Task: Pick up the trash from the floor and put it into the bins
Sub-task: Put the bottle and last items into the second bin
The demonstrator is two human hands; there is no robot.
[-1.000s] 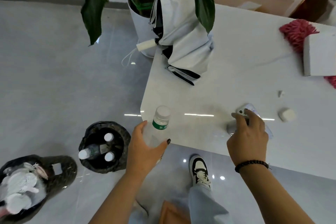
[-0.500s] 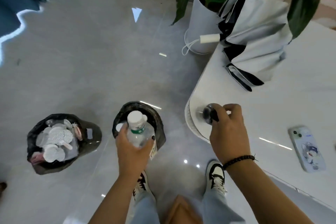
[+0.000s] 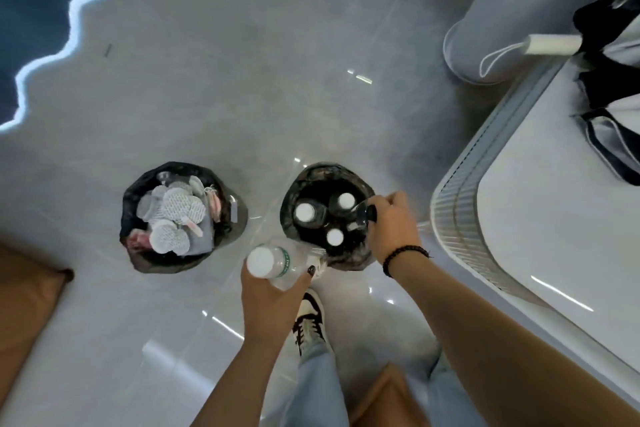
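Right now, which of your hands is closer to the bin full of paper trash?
Left. My left hand, gripping a bottle, is just right of the paper bin. My right hand is farther away, over the bottle bin.

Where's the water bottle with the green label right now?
The water bottle is low in the head view's centre, gripped by the left hand just beside the near rim of the right-hand bin.

Open grey floor (image 3: 263,87) beyond both bins, right bin (image 3: 294,191) mouth crowded by three upright bottles (image 3: 304,212), table edge (image 3: 460,204) close beside it
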